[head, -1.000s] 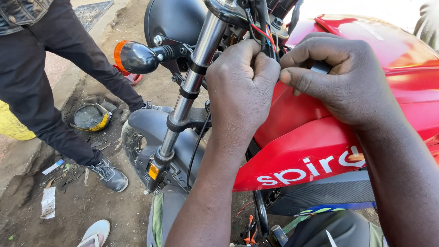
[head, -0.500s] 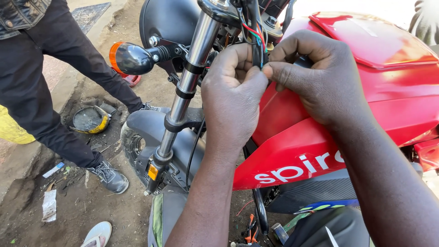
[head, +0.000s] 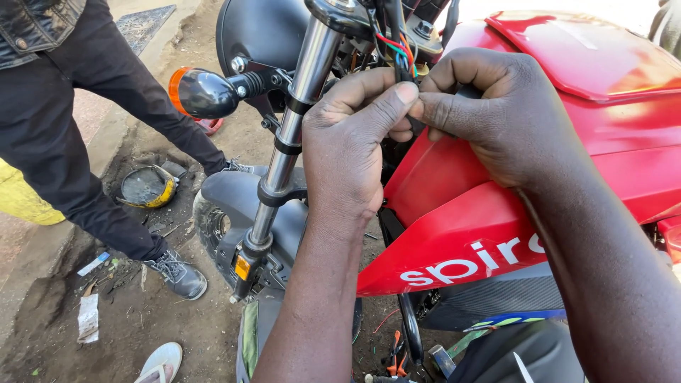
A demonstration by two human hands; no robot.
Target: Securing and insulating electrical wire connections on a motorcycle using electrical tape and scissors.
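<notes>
A red motorcycle (head: 539, 163) fills the right of the head view, its silver front fork (head: 298, 106) running down to a grey mudguard (head: 234, 206). My left hand (head: 347, 149) and my right hand (head: 496, 113) meet just behind the steering head. Both pinch a bundle of coloured wires (head: 397, 53) with thumb and fingers. The fingertips touch each other. What exactly lies between them is hidden by the fingers.
An orange-lensed turn signal (head: 202, 92) sticks out left of the fork. Another person in black trousers (head: 71, 120) stands at left on dirt ground, next to a round yellow-rimmed object (head: 147, 186). Pliers with orange handles (head: 396, 354) lie below the bike. Litter and a sandal (head: 159, 362) lie nearby.
Both hands have risen slightly toward the wire bundle and the fingertips have closed together on it. The view has shifted a little; the person at left stays put.
</notes>
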